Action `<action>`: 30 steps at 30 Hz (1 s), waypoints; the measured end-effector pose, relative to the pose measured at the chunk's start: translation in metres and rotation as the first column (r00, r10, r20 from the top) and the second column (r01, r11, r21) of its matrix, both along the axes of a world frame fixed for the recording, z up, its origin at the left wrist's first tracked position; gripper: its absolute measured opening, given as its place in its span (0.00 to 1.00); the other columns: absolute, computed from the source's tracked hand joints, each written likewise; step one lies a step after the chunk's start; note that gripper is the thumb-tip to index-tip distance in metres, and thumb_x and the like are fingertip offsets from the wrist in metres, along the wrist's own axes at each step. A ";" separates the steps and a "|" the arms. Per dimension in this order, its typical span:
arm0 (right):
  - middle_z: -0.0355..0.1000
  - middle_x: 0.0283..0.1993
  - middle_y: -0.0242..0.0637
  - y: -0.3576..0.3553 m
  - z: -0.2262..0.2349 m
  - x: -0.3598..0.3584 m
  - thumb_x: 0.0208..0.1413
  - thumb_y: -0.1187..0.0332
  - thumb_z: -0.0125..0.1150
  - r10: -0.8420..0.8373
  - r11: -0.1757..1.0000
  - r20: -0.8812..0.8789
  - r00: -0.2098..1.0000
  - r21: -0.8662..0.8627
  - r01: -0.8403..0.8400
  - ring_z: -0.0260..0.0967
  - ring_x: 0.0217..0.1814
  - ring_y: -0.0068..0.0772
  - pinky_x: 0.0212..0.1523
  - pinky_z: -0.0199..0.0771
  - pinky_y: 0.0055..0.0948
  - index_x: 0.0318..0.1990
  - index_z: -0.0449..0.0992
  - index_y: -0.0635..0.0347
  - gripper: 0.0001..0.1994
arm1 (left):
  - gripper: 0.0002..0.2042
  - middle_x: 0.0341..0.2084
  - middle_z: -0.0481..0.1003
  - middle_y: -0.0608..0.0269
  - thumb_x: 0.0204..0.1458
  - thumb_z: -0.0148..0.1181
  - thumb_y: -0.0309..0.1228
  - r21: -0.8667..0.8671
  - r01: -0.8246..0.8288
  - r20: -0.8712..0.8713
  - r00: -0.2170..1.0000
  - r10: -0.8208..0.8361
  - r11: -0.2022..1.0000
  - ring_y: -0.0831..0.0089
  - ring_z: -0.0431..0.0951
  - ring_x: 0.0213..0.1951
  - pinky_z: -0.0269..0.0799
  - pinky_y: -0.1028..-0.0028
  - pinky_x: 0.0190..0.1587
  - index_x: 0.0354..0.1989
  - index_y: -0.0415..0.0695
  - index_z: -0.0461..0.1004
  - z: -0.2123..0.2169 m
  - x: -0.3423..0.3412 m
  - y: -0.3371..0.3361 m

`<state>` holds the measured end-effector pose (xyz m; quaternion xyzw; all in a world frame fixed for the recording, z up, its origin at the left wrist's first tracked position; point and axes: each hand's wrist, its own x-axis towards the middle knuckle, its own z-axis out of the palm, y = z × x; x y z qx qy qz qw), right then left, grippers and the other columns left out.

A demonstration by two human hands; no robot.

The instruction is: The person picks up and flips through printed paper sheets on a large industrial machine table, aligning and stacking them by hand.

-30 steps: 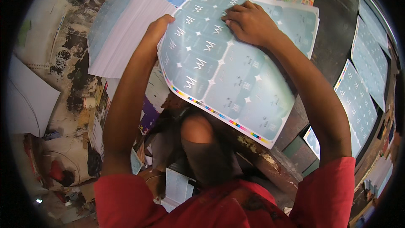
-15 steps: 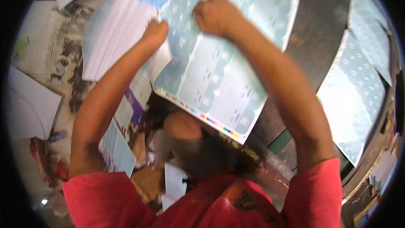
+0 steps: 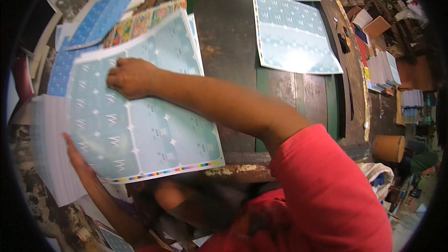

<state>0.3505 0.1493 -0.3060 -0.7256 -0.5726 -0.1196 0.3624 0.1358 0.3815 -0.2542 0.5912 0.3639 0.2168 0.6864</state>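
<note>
Fingers curled, our right hand rests on the pale-teal printed paper sheet by the dark surface's front edge, left hand straighter at the sheet's left, holds unclear.

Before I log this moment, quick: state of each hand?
Left hand: extended at the left edge of the printed sheet; grip cannot be told.
Right hand: curled on the sheet; grip cannot be told.
</note>
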 end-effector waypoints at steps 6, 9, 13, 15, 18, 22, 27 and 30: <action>0.74 0.44 0.37 0.014 0.024 -0.021 0.58 0.65 0.51 0.015 0.953 -0.141 0.990 0.302 0.029 0.69 0.43 0.50 0.43 0.75 0.41 0.46 0.75 0.54 0.11 | 0.32 0.54 0.71 0.50 0.64 0.43 0.54 -0.276 0.121 0.496 0.868 0.033 0.954 0.61 0.75 0.49 0.69 0.66 0.54 0.59 0.33 0.65 0.032 0.034 -0.008; 0.72 0.50 0.36 0.006 0.010 -0.015 0.56 0.65 0.51 0.001 0.981 -0.130 0.991 0.192 0.025 0.67 0.45 0.50 0.44 0.74 0.44 0.47 0.73 0.51 0.13 | 0.32 0.55 0.70 0.50 0.64 0.44 0.53 -0.217 0.167 0.475 0.879 -0.045 0.962 0.61 0.74 0.50 0.67 0.65 0.57 0.61 0.34 0.63 0.010 0.033 0.004; 0.73 0.45 0.39 0.018 0.007 -0.019 0.53 0.62 0.54 -0.057 0.997 0.064 0.996 -0.049 0.060 0.70 0.47 0.46 0.45 0.74 0.43 0.43 0.77 0.52 0.12 | 0.32 0.58 0.67 0.44 0.64 0.44 0.52 0.513 0.232 -0.337 0.940 -0.055 0.827 0.54 0.71 0.55 0.63 0.63 0.60 0.62 0.33 0.62 0.005 -0.038 0.010; 0.73 0.48 0.41 0.011 0.012 -0.020 0.55 0.63 0.52 -0.096 0.979 -0.078 0.992 -0.188 0.080 0.70 0.50 0.47 0.49 0.72 0.44 0.45 0.77 0.54 0.13 | 0.33 0.61 0.62 0.38 0.62 0.50 0.50 0.803 0.382 -0.533 0.805 0.262 0.458 0.46 0.65 0.61 0.60 0.59 0.62 0.64 0.33 0.59 0.018 -0.039 -0.029; 0.72 0.53 0.46 -0.007 0.037 -0.039 0.58 0.65 0.50 -0.077 0.991 -0.331 0.941 -0.130 0.035 0.70 0.53 0.49 0.54 0.70 0.45 0.50 0.76 0.57 0.15 | 0.39 0.66 0.57 0.40 0.54 0.61 0.46 0.918 0.336 -0.345 0.938 0.008 0.213 0.47 0.57 0.66 0.50 0.58 0.68 0.68 0.37 0.54 0.026 -0.030 -0.142; 0.73 0.51 0.50 -0.147 0.081 -0.086 0.64 0.65 0.47 -0.043 0.947 -0.500 0.865 0.255 0.194 0.69 0.55 0.50 0.59 0.65 0.41 0.49 0.76 0.61 0.14 | 0.53 0.69 0.52 0.46 0.43 0.53 0.71 0.684 0.689 -0.710 0.552 -0.438 -0.241 0.50 0.48 0.71 0.37 0.46 0.69 0.69 0.39 0.52 0.011 -0.064 -0.294; 0.75 0.49 0.46 -0.333 0.049 -0.138 0.68 0.58 0.44 -0.280 0.885 -0.730 0.623 0.055 0.463 0.70 0.55 0.39 0.59 0.65 0.37 0.52 0.75 0.67 0.21 | 0.31 0.63 0.64 0.51 0.57 0.53 0.51 0.877 0.470 -0.457 0.754 -0.473 -0.098 0.57 0.60 0.66 0.48 0.48 0.67 0.62 0.40 0.65 -0.024 -0.097 -0.316; 0.76 0.45 0.45 -0.389 0.007 -0.176 0.67 0.54 0.45 -0.248 0.842 -0.874 0.417 0.018 0.539 0.72 0.51 0.36 0.58 0.68 0.37 0.53 0.74 0.68 0.24 | 0.22 0.53 0.74 0.56 0.60 0.53 0.42 0.838 0.434 -0.203 0.811 -0.549 0.332 0.59 0.69 0.60 0.52 0.52 0.66 0.58 0.43 0.70 -0.030 -0.091 -0.309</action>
